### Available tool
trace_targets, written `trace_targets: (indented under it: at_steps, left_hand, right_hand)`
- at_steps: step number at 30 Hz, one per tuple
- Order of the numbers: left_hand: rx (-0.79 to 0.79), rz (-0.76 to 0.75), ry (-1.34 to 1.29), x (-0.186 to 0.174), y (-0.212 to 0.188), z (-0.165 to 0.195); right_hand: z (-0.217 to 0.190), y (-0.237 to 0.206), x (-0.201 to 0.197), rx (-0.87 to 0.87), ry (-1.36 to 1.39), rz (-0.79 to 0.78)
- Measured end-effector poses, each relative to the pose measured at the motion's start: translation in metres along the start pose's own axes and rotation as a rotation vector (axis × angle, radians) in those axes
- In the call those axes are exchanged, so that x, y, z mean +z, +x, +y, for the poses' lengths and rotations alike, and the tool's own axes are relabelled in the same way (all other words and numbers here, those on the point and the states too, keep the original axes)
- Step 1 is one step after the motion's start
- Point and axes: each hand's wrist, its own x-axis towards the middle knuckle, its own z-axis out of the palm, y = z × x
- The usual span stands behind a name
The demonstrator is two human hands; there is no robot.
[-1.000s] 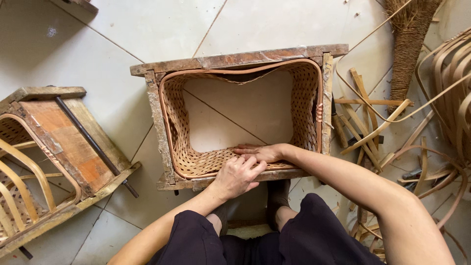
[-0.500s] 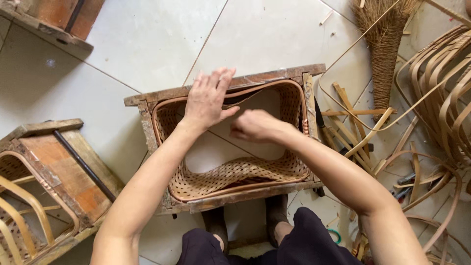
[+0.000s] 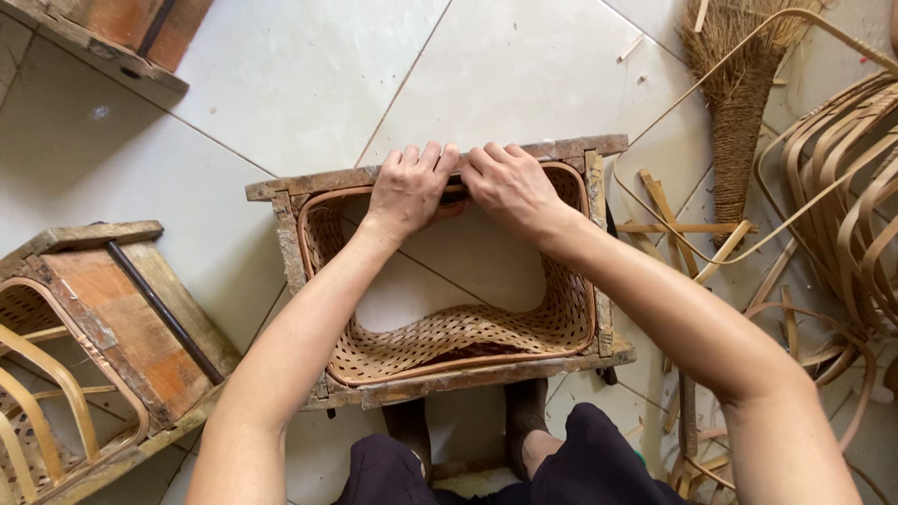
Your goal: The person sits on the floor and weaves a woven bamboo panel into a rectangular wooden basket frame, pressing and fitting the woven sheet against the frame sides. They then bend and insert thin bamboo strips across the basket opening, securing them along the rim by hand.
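A rectangular wooden frame (image 3: pixel 309 182) lies on the tiled floor with a woven cane basket wall (image 3: pixel 449 332) fitted inside it, bottomless so the tiles show through. My left hand (image 3: pixel 409 187) and my right hand (image 3: pixel 510 185) sit side by side on the far rail of the frame, fingers curled over the wood and thumbs pressing the basket's brown rim (image 3: pixel 327 198) against it. The basket's near wall bulges inward in a wave.
A second wooden frame (image 3: pixel 103 309) with a half-woven basket and curved cane strips lies at the left. A straw broom (image 3: pixel 739 84) and bundles of bent cane strips (image 3: pixel 842 178) lie at the right. Loose wood slats (image 3: pixel 669 224) are scattered beside the frame.
Both hands have moved from the near rail across the basket opening to the far rail. The view has shifted so the frame sits lower in the picture.
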Motion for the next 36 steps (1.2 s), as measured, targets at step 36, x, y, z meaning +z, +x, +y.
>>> trace_targets:
  at_steps: [36]
  left_hand:
    - [-0.029, -0.029, -0.069, -0.011, 0.025, -0.011]
  right_hand:
    - [-0.057, 0.067, 0.037, 0.340, 0.853, -0.463]
